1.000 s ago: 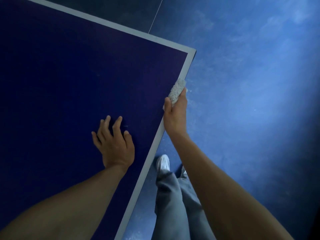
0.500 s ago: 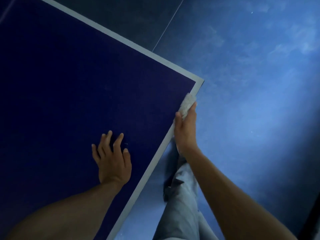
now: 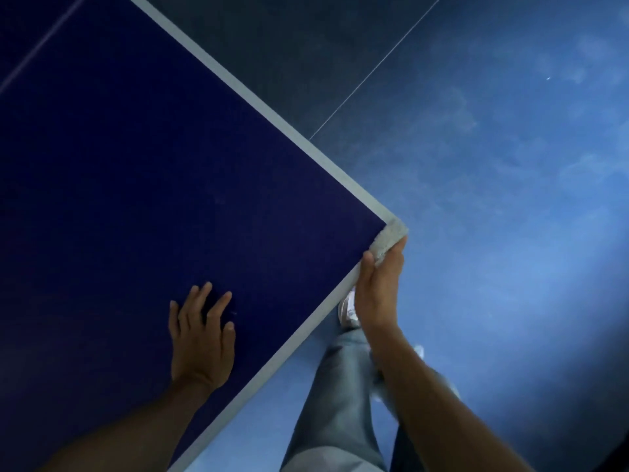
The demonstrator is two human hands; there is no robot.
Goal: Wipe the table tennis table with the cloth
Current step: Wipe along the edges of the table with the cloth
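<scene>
My right hand (image 3: 377, 294) pinched the seemingly soft, light cloth (image 3: 389, 238), bunched on the table tennis table (image 3: 136, 165) corner right of centre; left hand (image 3: 200, 342) lay flat, fingers straight.

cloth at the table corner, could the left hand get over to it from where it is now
Probably yes. The left hand lies flat on the table, and only bare surface shows between it and the cloth at the corner. The right hand grips the cloth, though.

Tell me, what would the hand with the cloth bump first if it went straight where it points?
Probably nothing: the right hand grips the cloth at the corner of the table, and beyond it only floor shows. Depth is unclear.
</scene>
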